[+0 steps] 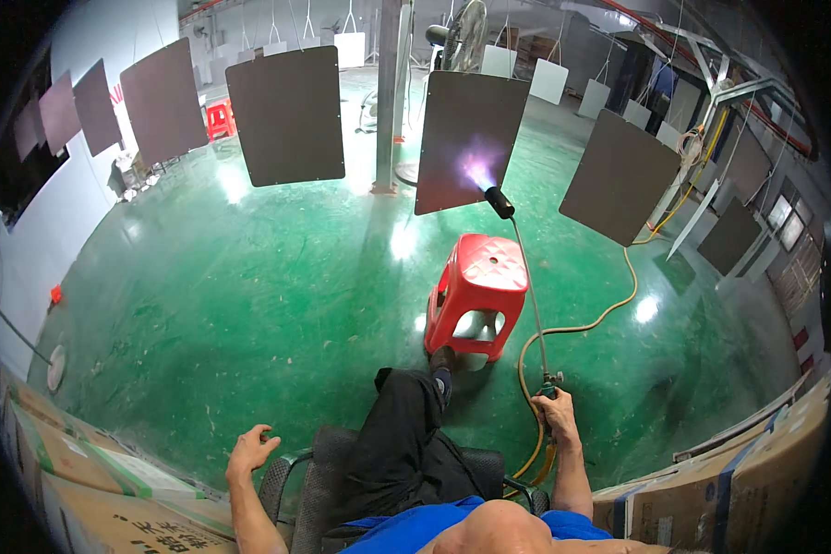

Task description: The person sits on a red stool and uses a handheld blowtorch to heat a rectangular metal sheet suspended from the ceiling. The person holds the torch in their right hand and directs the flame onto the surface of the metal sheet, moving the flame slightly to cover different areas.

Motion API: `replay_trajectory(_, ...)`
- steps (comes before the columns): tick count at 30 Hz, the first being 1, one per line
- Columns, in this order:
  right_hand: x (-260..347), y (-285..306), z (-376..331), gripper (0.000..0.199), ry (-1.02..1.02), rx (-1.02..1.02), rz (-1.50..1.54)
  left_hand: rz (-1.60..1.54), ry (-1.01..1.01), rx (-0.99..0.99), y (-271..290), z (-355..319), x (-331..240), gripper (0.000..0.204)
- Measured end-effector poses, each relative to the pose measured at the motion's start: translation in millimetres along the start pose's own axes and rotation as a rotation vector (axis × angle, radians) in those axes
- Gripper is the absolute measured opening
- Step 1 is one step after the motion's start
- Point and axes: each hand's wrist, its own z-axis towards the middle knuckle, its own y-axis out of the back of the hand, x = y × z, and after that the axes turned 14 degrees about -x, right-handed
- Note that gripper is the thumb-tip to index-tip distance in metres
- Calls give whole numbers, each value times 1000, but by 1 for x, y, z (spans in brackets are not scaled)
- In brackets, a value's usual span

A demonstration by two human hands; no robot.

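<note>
My right hand is closed around the handle of a long gas torch. From its black nozzle a purple-blue flame plays on the lower part of a dark hanging panel. My left hand rests beside the armrest of my chair, holding nothing, its fingers loosely bent and apart. A red plastic stool stands in front of me, with my shoe at its base.
More dark panels hang in a row on both sides, with white panels farther back. A yellow hose winds over the green floor. Cardboard boxes flank my chair. A metal post and a fan stand behind.
</note>
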Motion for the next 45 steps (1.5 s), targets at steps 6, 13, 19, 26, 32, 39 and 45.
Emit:
replay_trajectory(6,-2,-8,19,13,79,-62,32,37,-24,20,4,-2,-5,56)
replay_trajectory(13,31,-17,25,14,95,-59,87,36,-8,12,2,-2,-4,56)
replay_trajectory(19,68,-23,22,14,131,24,161,11,-16,22,4,-5,-9,57)
replay_trajectory(26,103,-44,9,14,204,75,172,46,-51,11,2,-1,-5,57)
replay_trajectory(32,99,-51,4,13,245,86,108,29,-53,44,-1,4,-2,57)
replay_trajectory(39,80,-48,-12,15,168,119,-39,58,-42,40,0,1,-5,55)
replay_trajectory(45,66,-56,-22,17,100,187,-114,34,-24,31,1,-1,-7,55)
